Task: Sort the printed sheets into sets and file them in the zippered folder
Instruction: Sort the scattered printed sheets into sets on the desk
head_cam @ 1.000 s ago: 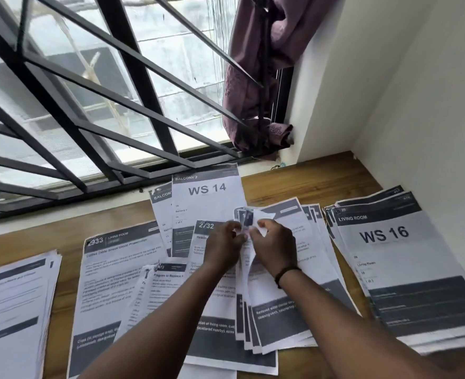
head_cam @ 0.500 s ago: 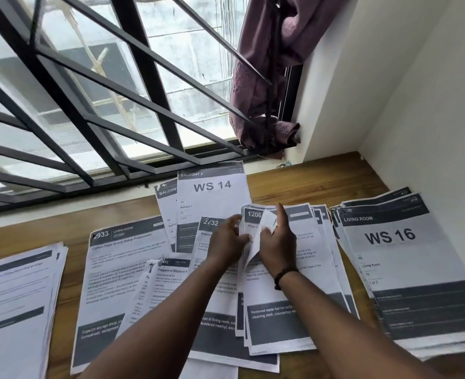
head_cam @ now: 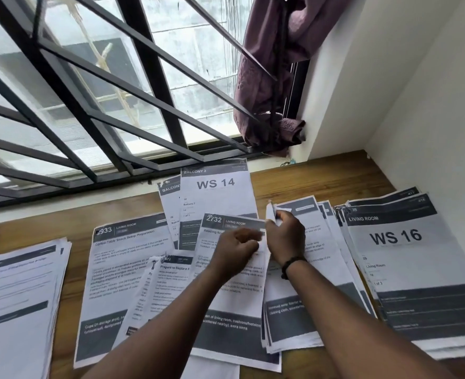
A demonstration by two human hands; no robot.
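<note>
Head view: right hand pinches the lifted corner of the middle stack at table centre; left hand, fingers loosely curled, hovers at its nine o'clock. Peel one sheet only, steadying the rest flat.

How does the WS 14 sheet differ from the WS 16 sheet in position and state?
The WS 14 sheet lies at the back, near the window; the WS 16 sheet lies at the right, near the wall. WS 14 is headed BALCONY 2, WS 16 LIVING ROOM. WS 14's lower part is covered by another sheet; WS 16 tops a thick stack, fully visible. Both are white with dark bands, and neither is touched by the hands.
</note>
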